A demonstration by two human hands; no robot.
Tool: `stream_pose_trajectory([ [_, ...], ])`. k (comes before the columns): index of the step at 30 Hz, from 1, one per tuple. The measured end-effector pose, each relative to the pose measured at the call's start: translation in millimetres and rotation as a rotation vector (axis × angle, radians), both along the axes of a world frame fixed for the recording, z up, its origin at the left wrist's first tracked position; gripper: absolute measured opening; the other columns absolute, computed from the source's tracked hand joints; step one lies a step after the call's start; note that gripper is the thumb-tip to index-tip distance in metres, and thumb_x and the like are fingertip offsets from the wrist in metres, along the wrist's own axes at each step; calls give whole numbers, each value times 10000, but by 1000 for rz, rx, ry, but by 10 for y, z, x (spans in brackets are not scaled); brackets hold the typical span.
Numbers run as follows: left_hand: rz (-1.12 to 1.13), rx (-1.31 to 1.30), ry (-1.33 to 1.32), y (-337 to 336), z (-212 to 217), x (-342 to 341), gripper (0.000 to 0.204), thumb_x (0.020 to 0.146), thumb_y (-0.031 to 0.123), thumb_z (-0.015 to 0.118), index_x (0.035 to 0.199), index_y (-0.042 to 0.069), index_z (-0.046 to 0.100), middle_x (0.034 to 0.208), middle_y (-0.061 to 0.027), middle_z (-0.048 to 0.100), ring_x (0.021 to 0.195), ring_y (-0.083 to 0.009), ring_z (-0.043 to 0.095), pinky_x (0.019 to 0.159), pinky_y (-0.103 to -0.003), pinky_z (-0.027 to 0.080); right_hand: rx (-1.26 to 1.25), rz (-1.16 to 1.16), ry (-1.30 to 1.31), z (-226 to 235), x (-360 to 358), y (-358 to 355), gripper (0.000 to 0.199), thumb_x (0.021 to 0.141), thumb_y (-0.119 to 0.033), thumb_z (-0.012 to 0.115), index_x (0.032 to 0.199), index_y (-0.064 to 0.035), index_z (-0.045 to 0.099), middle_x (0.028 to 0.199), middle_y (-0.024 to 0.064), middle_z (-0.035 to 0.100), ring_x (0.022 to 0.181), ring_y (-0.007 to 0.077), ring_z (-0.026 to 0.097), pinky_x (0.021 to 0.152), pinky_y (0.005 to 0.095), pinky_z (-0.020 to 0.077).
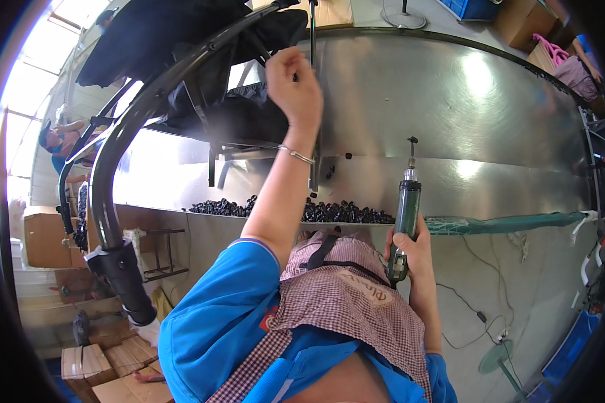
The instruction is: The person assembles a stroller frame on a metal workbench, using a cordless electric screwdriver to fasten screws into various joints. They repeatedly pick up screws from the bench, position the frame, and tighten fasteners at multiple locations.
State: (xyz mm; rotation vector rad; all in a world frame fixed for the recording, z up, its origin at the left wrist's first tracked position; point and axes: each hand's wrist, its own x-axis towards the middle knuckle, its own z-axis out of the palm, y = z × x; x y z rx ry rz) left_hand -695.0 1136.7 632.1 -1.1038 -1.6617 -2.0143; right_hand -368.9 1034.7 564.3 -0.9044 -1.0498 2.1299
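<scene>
My right hand (pixel 413 250) is wrapped round a green electric screwdriver (pixel 407 208), held upright at the table's near edge. A small black piece (pixel 412 140) sits at the tip of its bit. Up and to the left, my left hand (pixel 294 87) is raised with its fingers curled together beside a black tube frame (pixel 161 84). A dark spot shows between those fingers, too small to name. Black fabric (pixel 252 124) hangs on the frame, which leans over the left part of the metal table (pixel 450 101).
Small black parts (pixel 346 213) lie heaped along the table's near edge, with a few loose ones farther in. Green netting (pixel 504 223) lines the edge at right. Cables (pixel 480 316) run on the floor. Cardboard boxes (pixel 107 363) stand lower left; another person (pixel 64 144) is at far left.
</scene>
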Motion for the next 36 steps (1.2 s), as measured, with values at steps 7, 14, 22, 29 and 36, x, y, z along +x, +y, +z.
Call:
stream_pose_trajectory([
  [7, -170, 256, -577, -13, 230, -294, 332, 883, 77, 664, 1168, -36, 537, 985, -96, 654, 843, -168, 660, 732, -283, 544, -28, 87, -10, -21, -46, 86, 542, 767, -237, 787, 1145, -36, 454, 754, 98, 606, 510, 200, 613, 440, 305, 512],
  [14, 150, -8, -199, -54, 547, -208, 353, 782, 31, 712, 1070, -40, 518, 962, -73, 645, 874, -118, 604, 789, -236, 472, -25, 91, -31, -59, -120, 21, 507, 782, -196, 771, 1127, -24, 441, 754, 100, 609, 516, 205, 616, 444, 321, 520],
  [22, 149, -26, 95, 716, 1584, -345, 996, 805, 244, 675, 1482, -125, 44, 1535, -386, 46, 1466, -475, 67, 1201, -457, 147, -115, 99, -17, 54, -292, 29, 456, 806, -80, 713, 1182, -26, 461, 740, 90, 610, 528, 182, 617, 471, 299, 507],
  [29, 595, -196, 112, 808, 1739, -670, 963, 768, 202, 700, 1477, -108, 127, 1501, -360, 199, 1438, -464, 172, 1198, -439, 158, -57, 213, 50, 93, -121, 39, 525, 807, -184, 755, 1217, -48, 456, 768, 118, 614, 535, 214, 619, 470, 326, 513],
  [36, 0, 99, 248, 331, 648, 364, 450, 776, 6, 678, 1210, -22, 564, 1210, -120, 556, 1060, -224, 580, 903, -323, 520, 5, 102, -54, 126, -22, 80, 398, 826, -214, 699, 1100, -41, 468, 774, 96, 600, 542, 192, 614, 466, 298, 517],
])
